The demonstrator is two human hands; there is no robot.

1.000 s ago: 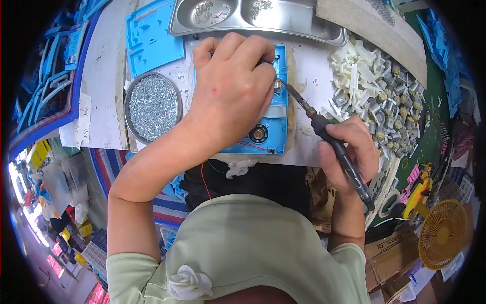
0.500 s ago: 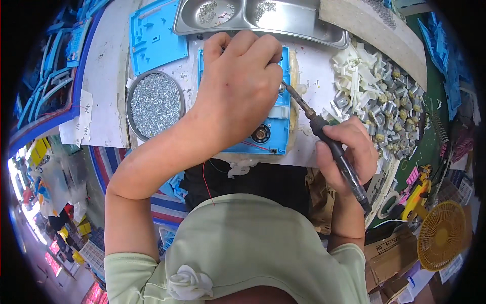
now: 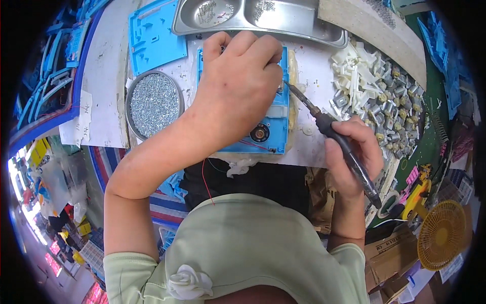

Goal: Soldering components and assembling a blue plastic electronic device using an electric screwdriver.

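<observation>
A blue plastic casing (image 3: 278,136) lies on the padded work surface in front of me. It has a round dark part (image 3: 260,133) near its lower edge, a pale strip above that, and thin red wires. My left hand (image 3: 242,83) covers much of the casing, fingers bent down over its far part. Their tips and whatever they pinch are hidden behind the hand. In my right hand (image 3: 357,154) is a soldering iron (image 3: 344,147), gripped by its black handle. Its thin tip points up and left, at the casing's right edge close to my left fingers.
Left of the casing stands a round tin of small screws (image 3: 155,105), below a blue plastic panel (image 3: 157,38). A metal tray (image 3: 298,28) spans the back. At the right are heaped white plastic parts (image 3: 357,76) and small motors (image 3: 400,101). A yellow fan (image 3: 441,235) sits lower right.
My right hand and the soldering iron's handle have shifted a little right and down; the tip has drawn slightly to the right. My left hand stays almost still over the casing.
</observation>
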